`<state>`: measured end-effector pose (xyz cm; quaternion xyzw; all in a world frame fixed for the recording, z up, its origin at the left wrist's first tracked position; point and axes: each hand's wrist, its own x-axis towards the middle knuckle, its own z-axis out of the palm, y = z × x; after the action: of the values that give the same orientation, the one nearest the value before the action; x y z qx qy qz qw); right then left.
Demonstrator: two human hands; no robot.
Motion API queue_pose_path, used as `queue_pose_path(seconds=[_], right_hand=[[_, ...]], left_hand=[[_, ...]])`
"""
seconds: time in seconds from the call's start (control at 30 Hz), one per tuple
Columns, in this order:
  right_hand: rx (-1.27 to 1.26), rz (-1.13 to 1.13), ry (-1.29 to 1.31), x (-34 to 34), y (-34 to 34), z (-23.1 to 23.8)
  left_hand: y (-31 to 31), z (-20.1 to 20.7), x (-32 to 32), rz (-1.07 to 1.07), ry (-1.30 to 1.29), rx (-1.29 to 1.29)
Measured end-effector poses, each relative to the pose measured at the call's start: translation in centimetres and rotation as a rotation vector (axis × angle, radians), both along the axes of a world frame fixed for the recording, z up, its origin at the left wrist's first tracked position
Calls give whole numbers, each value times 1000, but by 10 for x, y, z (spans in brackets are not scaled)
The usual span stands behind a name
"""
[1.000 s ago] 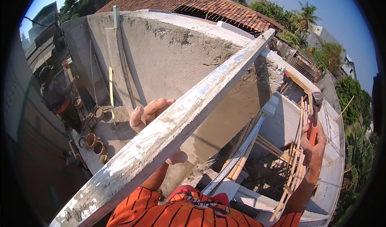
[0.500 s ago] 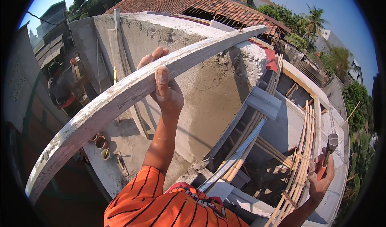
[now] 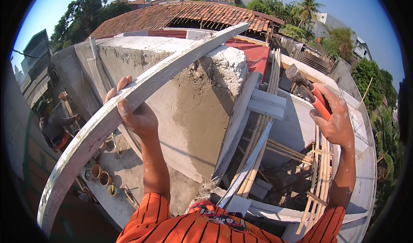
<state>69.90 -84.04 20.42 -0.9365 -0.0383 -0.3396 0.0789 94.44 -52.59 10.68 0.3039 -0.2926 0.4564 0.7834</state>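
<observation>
1. Gripping a long, pale beam [image 3: 167, 76], the left hand [image 3: 143, 121] curls part-way closed, thumb on the near face and fingers over the far edge. The beam slants from low on the left to high at centre; its curve is probably the lens's doing.

2. The beam crosses in front of the tall wall [image 3: 172, 118], its upper end near the rough white wall end [image 3: 228, 71] as seen from here. Whether it touches the masonry, I cannot tell.

3. The right hand [image 3: 337, 118] is wrapped around the orange grip of a hammer-like tool [image 3: 306, 88], its dark head up and apart from the beam and wall.

4. On progress: a smooth, darker patch of render [image 3: 211, 127] covers the wall's near part, so that stretch looks coated. The white end and crumbly upper edge look unfinished. The beam is hand-held, with no visible fixing, so its placing seems not yet done.

5. Right of the wall, a board [image 3: 238, 129] stands along its edge; bamboo poles [image 3: 316, 178] lie beyond, over a gap.

6. Below left, a co-worker [image 3: 56, 122] is near several buckets [image 3: 105, 178].
</observation>
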Motion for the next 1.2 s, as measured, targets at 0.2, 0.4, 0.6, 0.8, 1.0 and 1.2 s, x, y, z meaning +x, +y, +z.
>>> queue_pose_path(seconds=[0.2,0.4,0.6,0.8,1.0,1.2], right_hand=[[102,-41,110,93,-6,34],[77,6,121,151,-2,27],[-70,-39,214,179,-6,26],[-247,-146,219,214,-14,39],[-301,-129,193,236,-10,59],[-142,-220,162,262,-3,52]], left_hand=[[-14,18,28,-158,-301,-118],[10,30,56,-376,-320,-231],[27,24,108,-472,-242,-344],[34,13,146,-541,-178,-403],[40,8,166,-632,-218,-354],[42,11,169,-627,-200,-350]])
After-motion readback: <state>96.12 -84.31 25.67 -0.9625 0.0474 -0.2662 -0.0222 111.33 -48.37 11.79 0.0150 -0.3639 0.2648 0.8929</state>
